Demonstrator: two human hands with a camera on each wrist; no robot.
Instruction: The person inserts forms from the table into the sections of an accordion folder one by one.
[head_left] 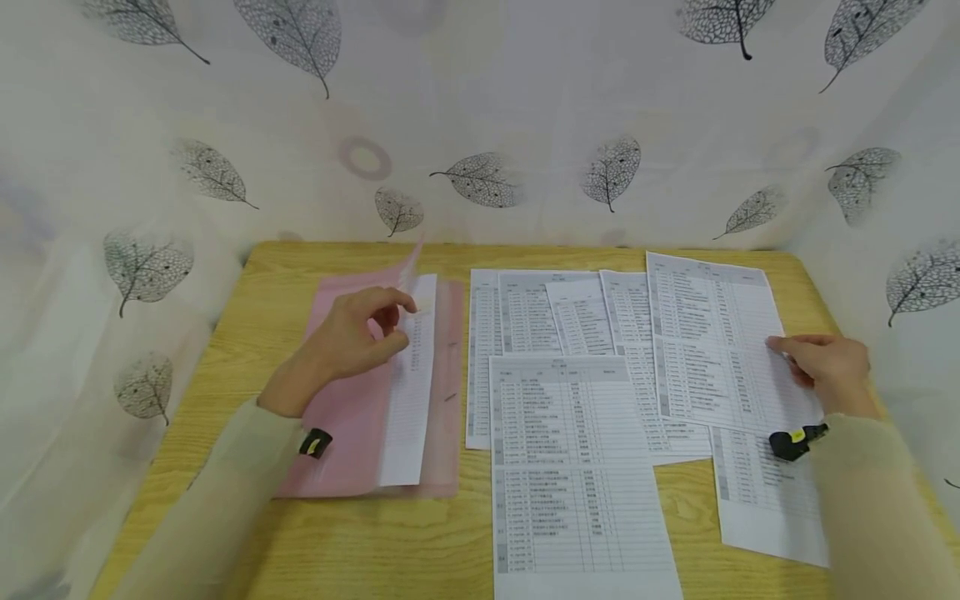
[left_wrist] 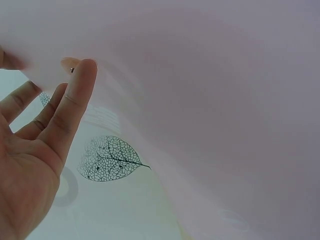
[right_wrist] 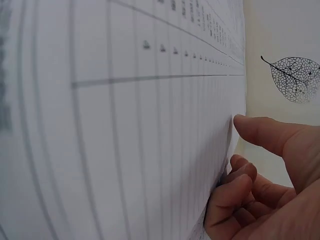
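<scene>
My left hand (head_left: 352, 333) is at the raised cover of a pink folder (head_left: 345, 450), thumb and forefinger apart. In the left wrist view its fingers (left_wrist: 75, 100) are fairly straight, with the fingertips against the translucent pink cover (left_wrist: 210, 100). White printed sheets (head_left: 408, 425) show inside the folder. My right hand (head_left: 828, 367) pinches the right edge of a printed table sheet (head_left: 712, 342). In the right wrist view the thumb (right_wrist: 260, 131) lies at that edge and the other fingers curl behind the sheet.
Several overlapping printed sheets (head_left: 525, 312) lie right of the folder. Another sheet (head_left: 577, 483) lies in front of them, and one (head_left: 765, 517) sits partly under the right wrist. Behind the wooden table (head_left: 375, 542) hangs a white curtain (head_left: 480, 100) with leaf prints.
</scene>
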